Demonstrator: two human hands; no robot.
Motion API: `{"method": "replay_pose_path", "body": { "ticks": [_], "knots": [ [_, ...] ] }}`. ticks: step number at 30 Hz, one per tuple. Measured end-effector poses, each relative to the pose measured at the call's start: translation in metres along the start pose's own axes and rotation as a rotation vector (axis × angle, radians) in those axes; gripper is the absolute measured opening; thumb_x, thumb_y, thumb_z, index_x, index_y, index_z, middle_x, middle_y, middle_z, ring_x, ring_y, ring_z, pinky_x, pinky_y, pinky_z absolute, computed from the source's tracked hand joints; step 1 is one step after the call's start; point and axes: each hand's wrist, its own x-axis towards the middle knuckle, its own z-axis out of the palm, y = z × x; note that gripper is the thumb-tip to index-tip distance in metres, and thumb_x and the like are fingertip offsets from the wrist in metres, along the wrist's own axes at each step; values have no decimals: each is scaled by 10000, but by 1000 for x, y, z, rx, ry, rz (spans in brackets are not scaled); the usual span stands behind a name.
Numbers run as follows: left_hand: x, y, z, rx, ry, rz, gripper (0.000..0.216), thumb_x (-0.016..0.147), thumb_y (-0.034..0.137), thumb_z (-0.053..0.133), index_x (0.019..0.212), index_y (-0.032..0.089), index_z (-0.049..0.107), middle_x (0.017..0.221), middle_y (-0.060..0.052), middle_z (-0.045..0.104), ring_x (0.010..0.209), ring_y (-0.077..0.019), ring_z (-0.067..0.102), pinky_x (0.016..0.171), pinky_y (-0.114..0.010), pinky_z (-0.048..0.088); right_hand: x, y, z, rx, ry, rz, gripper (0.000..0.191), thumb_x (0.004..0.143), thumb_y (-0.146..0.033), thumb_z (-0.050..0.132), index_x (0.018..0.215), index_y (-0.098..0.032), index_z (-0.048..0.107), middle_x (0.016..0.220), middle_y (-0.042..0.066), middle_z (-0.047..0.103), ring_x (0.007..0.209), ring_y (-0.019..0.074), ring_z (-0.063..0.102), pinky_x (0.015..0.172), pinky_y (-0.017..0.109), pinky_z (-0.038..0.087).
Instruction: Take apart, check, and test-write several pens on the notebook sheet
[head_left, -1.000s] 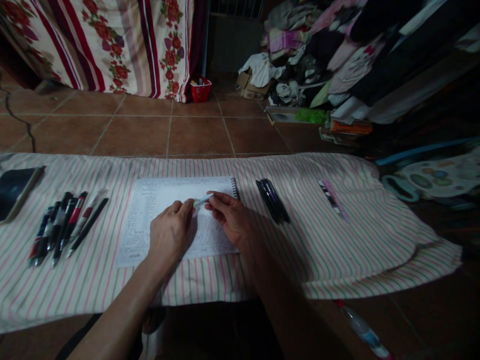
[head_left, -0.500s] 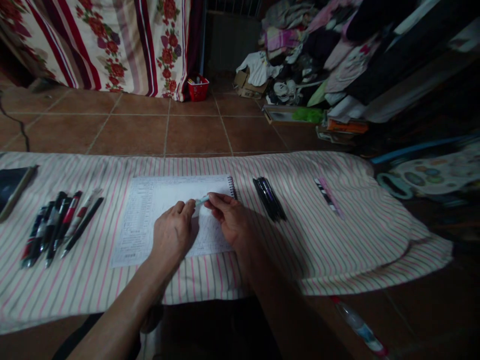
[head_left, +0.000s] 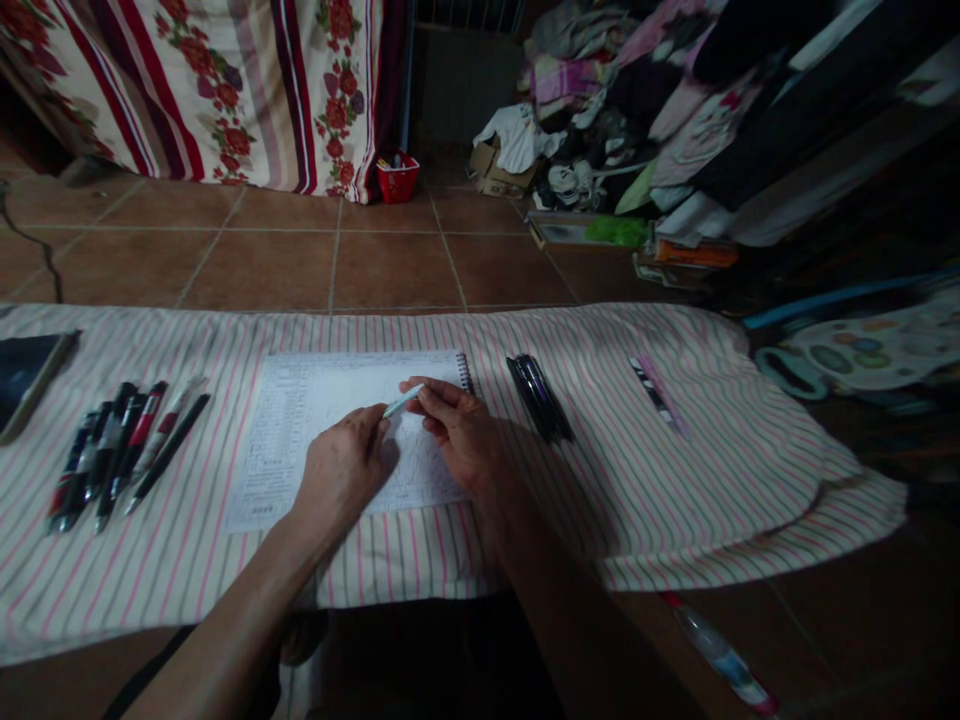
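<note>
Above a spiral notebook (head_left: 285, 440) with writing on its page, both hands hold one slim pale blue-white pen (head_left: 403, 401). My left hand (head_left: 346, 452) pinches its lower left end between closed fingers. The other end is gripped by my right hand (head_left: 459, 430), with thumb and fingertips pressed together. The pen slants up to the right, and its ends are partly hidden by the fingers. To the right of the notebook lies a small row of dark pens (head_left: 538, 398).
A cluster of several pens and markers (head_left: 127, 450) lies left of the notebook on the striped cloth (head_left: 600, 520). A pink pen (head_left: 661, 392) rests beside a black-and-white one at the right. A dark flat object (head_left: 30, 375) sits far left. A plastic bottle (head_left: 720, 655) lies on the floor.
The fingers have shifted on the pen, and more of it shows between the hands. My left hand has moved slightly down; the things on the cloth stay where they were.
</note>
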Motion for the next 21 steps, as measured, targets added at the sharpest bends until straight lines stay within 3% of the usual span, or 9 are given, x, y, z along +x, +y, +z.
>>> {"method": "replay_pose_path", "body": {
  "ticks": [4, 7, 12, 21],
  "knots": [
    [-2, -3, -2, 72, 18, 6, 298, 887, 225, 382, 1055, 175, 622, 905, -77, 697, 810, -205, 665, 702, -292, 486, -1, -2, 1, 136, -39, 104, 232, 685, -282, 702, 914, -247, 683, 891, 2, 729, 727, 104, 653, 571, 197, 426],
    [-3, -3, -2, 119, 27, 11, 299, 889, 221, 375, 1060, 181, 617, 890, -70, 691, 782, -196, 660, 678, -282, 480, 1, -1, 2, 164, -12, 131, 176, 654, -313, 746, 776, -214, 668, 751, -12, 707, 678, 91, 639, 584, 192, 455],
    [-3, 0, -5, 207, -19, -7, 309, 877, 204, 356, 1049, 178, 612, 905, -70, 684, 744, -196, 655, 607, -276, 449, 5, 5, 0, 82, 73, 101, 255, 534, -332, 820, 645, -182, 646, 614, -32, 655, 608, 84, 615, 579, 199, 468],
    [-2, 3, -6, 279, -100, -33, 315, 879, 207, 331, 1047, 186, 596, 931, -64, 673, 771, -212, 650, 578, -290, 410, 4, 8, -1, 25, 129, 7, 199, 539, -293, 800, 631, -165, 679, 575, -29, 648, 565, 69, 594, 559, 189, 457]
  ]
}}
